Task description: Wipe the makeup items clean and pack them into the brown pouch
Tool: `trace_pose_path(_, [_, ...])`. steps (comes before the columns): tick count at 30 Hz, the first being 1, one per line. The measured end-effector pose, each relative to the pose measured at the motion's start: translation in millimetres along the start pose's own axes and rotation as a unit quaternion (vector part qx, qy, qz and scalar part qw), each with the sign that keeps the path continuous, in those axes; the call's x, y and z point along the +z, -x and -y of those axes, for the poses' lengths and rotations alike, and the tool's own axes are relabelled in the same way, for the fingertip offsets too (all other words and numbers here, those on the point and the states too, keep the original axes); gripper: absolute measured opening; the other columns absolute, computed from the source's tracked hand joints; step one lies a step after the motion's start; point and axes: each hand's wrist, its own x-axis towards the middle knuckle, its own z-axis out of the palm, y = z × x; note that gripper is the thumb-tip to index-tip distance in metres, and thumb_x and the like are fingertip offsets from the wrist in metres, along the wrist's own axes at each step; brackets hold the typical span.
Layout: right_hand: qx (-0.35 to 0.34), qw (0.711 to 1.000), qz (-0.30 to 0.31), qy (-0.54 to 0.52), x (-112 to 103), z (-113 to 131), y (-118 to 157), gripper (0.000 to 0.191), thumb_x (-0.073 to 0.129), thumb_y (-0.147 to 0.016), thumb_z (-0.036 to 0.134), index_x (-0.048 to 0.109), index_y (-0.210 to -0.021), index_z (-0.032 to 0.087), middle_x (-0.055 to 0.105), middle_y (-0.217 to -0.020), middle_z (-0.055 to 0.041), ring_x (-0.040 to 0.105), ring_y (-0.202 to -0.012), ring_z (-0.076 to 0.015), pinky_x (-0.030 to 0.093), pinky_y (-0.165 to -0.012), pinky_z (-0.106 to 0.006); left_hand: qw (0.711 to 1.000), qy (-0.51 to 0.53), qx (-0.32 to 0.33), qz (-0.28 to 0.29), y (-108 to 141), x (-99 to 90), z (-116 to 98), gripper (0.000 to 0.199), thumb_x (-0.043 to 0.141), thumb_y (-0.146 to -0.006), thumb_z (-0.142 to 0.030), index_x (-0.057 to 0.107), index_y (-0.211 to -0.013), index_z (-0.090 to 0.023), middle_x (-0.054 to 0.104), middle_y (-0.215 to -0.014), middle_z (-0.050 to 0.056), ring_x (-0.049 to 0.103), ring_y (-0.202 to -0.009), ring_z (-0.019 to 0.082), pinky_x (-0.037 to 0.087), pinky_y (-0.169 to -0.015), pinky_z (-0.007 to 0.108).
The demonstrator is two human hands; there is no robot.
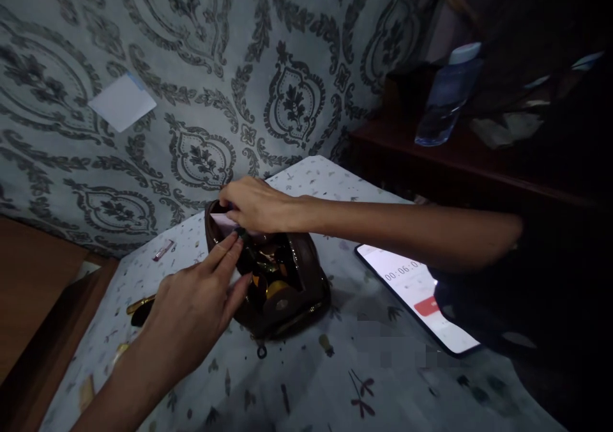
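A small dark brown zip bag (313, 272) lies unzipped on the patterned cloth, with shiny gold and dark items (275, 272) inside. My right hand (258, 205) reaches across to its far left rim, fingers curled over the edge and thumb on the inner side. Just below that thumb, a pale pinkish flat piece (223, 224) shows in the opening. My left hand (198, 301) comes in from the near left, its fingers stretched over the near rim and its thumb apart. Those fingertips touch a dark item in the opening, whose kind I cannot make out.
A phone (407, 291) showing a running timer lies right of the bag, partly under my right arm. Left are a small pink-and-clear item (163, 250) and a gold-handled item (140, 304). A water bottle (445, 100) stands on the dark red furniture (383, 135). Patterned wall behind.
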Motion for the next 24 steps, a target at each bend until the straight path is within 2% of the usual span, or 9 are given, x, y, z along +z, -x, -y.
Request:
trace_pose_path(3, [-0.031,0.999,-0.010,0.016,-3,-1,8,0.025,0.058,-0.088,0.020,0.067,-0.111,0.015,0.069,-0.100,-0.0083,0.061,-0.088,-0.0190,0.040,-0.071,-0.026,0.999,0.047,-0.027,-0.005,1,2.4,-2,0.046,0.049,-0.093,-0.047,0.064,-0.129,-0.024,0.066,-0.134,0.009,0.075,-0.077,0.025,0.056,-0.058,0.030])
trace_pose_path(6, [-0.052,0.998,-0.006,0.039,-5,2,19,0.023,0.055,-0.090,0.016,0.064,-0.111,0.017,0.064,-0.109,-0.0084,0.058,-0.089,-0.0184,0.039,-0.073,-0.028,0.996,0.076,-0.044,-0.006,2,4.2,-4,0.045,0.049,-0.093,-0.045,0.063,-0.130,-0.023,0.064,-0.135,0.010,0.075,-0.085,0.026,0.057,-0.063,0.030])
trace_pose_path(12, [-0.049,0.997,0.009,0.052,-6,8,30,0.019,0.058,-0.089,0.016,0.061,-0.108,0.014,0.062,-0.107,-0.0102,0.058,-0.094,-0.0210,0.041,-0.075,-0.029,0.992,0.106,-0.056,-0.048,11,7.8,-5,0.045,0.046,-0.096,-0.043,0.061,-0.133,-0.022,0.062,-0.139,0.010,0.073,-0.101,0.027,0.060,-0.073,0.032])
trace_pose_path(16, [-0.026,0.996,-0.001,0.081,0,11,19,0.018,0.056,-0.093,0.020,0.065,-0.108,0.013,0.066,-0.111,-0.0125,0.062,-0.098,-0.0215,0.043,-0.078,-0.029,0.989,0.108,-0.061,-0.078,19,10.9,-3,0.042,0.045,-0.097,-0.041,0.062,-0.130,-0.020,0.061,-0.139,0.011,0.071,-0.105,0.025,0.060,-0.082,0.033])
trace_pose_path(19, [0.009,0.997,-0.005,0.079,5,11,4,0.018,0.055,-0.094,0.023,0.071,-0.099,0.017,0.072,-0.101,-0.0098,0.065,-0.093,-0.0209,0.043,-0.075,-0.028,0.989,0.103,-0.055,-0.092,20,12.2,-2,0.040,0.045,-0.098,-0.040,0.062,-0.129,-0.020,0.063,-0.138,0.011,0.070,-0.108,0.025,0.060,-0.084,0.032])
trace_pose_path(21, [0.039,0.997,-0.003,0.072,8,8,-5,0.016,0.057,-0.091,0.021,0.072,-0.094,0.018,0.074,-0.095,-0.0079,0.066,-0.091,-0.0204,0.042,-0.072,-0.026,0.990,0.097,-0.050,-0.092,19,12.2,-2,0.039,0.044,-0.099,-0.039,0.062,-0.127,-0.019,0.063,-0.137,0.011,0.070,-0.109,0.025,0.060,-0.085,0.033])
trace_pose_path(24, [0.066,0.996,0.002,0.066,10,4,-13,0.020,0.060,-0.084,0.017,0.070,-0.101,0.021,0.074,-0.098,-0.0060,0.066,-0.093,-0.0208,0.042,-0.070,-0.025,0.992,0.083,-0.051,-0.077,19,11.1,-3,0.038,0.041,-0.100,-0.038,0.060,-0.126,-0.018,0.063,-0.137,0.010,0.070,-0.109,0.023,0.060,-0.086,0.033])
